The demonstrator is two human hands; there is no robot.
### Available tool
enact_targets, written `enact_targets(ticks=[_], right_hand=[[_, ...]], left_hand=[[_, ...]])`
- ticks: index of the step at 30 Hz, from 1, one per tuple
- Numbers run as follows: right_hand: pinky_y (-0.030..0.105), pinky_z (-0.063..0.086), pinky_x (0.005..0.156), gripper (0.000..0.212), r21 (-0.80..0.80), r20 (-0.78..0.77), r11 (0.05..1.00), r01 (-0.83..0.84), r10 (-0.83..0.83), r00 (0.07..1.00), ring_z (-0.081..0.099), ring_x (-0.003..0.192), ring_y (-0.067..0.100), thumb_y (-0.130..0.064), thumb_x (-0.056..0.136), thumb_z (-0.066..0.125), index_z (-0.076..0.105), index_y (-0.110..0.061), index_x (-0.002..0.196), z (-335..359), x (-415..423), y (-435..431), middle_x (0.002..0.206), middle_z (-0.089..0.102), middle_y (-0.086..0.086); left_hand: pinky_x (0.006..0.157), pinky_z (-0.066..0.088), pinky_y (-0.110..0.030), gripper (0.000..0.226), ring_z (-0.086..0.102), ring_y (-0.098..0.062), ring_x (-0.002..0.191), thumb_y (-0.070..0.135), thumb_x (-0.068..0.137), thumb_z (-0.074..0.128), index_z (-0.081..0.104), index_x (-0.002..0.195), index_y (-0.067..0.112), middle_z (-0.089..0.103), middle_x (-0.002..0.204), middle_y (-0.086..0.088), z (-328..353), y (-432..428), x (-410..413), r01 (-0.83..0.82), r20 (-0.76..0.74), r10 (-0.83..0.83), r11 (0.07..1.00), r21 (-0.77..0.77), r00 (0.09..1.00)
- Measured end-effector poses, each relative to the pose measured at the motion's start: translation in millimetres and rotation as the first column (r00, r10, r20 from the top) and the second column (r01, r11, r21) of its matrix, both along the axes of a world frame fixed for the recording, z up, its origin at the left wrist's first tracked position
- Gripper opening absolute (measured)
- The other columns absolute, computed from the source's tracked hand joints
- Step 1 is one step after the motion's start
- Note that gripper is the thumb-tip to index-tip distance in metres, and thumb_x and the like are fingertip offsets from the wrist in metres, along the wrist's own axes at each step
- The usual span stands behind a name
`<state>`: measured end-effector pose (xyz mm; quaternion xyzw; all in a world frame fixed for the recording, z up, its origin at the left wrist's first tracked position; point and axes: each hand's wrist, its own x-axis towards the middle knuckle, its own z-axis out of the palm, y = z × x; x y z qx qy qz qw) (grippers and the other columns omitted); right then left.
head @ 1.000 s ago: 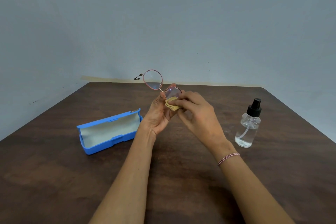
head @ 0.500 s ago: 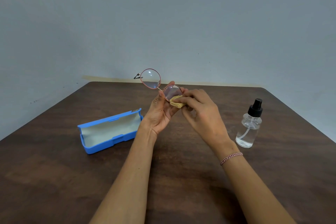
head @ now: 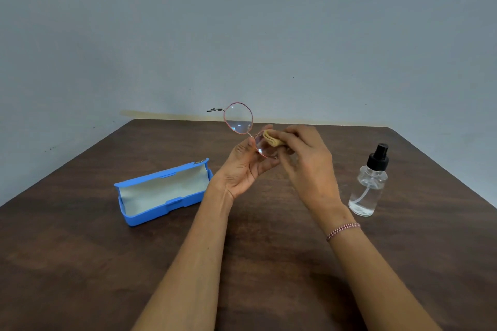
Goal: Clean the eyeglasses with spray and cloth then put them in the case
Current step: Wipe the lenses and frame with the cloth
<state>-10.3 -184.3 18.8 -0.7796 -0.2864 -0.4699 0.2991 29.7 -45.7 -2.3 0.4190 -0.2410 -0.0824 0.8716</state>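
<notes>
I'm holding up my round wire-rimmed eyeglasses with the thin pinkish metal frame (head: 238, 118) over the middle of the dark brown wood-grain bench (head: 80, 250), tilted so one lens is sitting higher and further away than the other. My left hand (head: 243, 169) is pinching the rim of the lower lens, thumb on one side and fingers curled up from underneath. My right hand (head: 306, 158) is pinching a small folded tan cloth (head: 273, 138), soft-looking and doubled over into a little pad, and pressing it against that same lower lens. The upper lens is catching a bit of glare, and a dark temple tip is poking out to the left of it.

Off to my left, the long blue hard plastic case (head: 172, 205) is lying open on the bench, showing a pale, fuzzy-looking lining inside. Well off to my right, a clear rounded spray bottle with a black pump top (head: 368, 185) is standing upright, with a thin tube curving down inside it and some clear liquid at the bottom. I'm wearing a thin red-and-white braided bracelet (head: 343, 231) on my right wrist. Behind everything is a plain matte grey-blue wall (head: 242, 21).
</notes>
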Motion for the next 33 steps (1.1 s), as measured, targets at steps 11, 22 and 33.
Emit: enact_targets(ticks=[11,22,33], right_hand=[[0.024,0.046,0.079,0.031,-0.068,-0.063,0.995,-0.074,0.07,0.996,0.055,0.093,0.018,0.006,0.074,0.068,0.069,-0.007,0.102,-2.5,0.9,1.2,0.098,0.061,0.004],[0.015,0.039,0.085,0.034,-0.024,-0.04,0.999,-0.032,0.032,0.999,0.047,0.099,0.015,0.008,0.077,0.062,0.068,-0.007,0.106,-0.8,-1.4,1.6,0.105,0.052,0.002],[0.017,0.043,0.078,0.034,-0.024,-0.054,0.999,0.028,-0.03,0.998,0.05,0.095,0.017,0.007,0.077,0.063,0.067,-0.005,0.108,-2.4,1.7,3.2,0.1,0.057,0.007]], left_hand=[[0.064,0.058,-0.025,0.053,0.071,-0.016,0.083,0.044,0.047,0.088,0.077,0.091,0.017,0.073,0.091,-0.006,-1.5,7.0,1.5,-0.01,0.02,0.011,1.0,-0.012,1.0],[0.067,0.059,-0.03,0.043,0.07,-0.018,0.089,0.037,0.061,0.079,0.074,0.097,0.016,0.072,0.098,-0.005,-4.7,5.2,0.7,0.018,0.013,-0.02,0.992,0.127,1.0],[0.068,0.059,-0.032,0.05,0.07,-0.016,0.084,0.038,0.051,0.089,0.075,0.093,0.016,0.073,0.091,-0.004,-5.7,4.6,4.6,-0.014,0.011,0.012,0.993,0.114,1.0]])
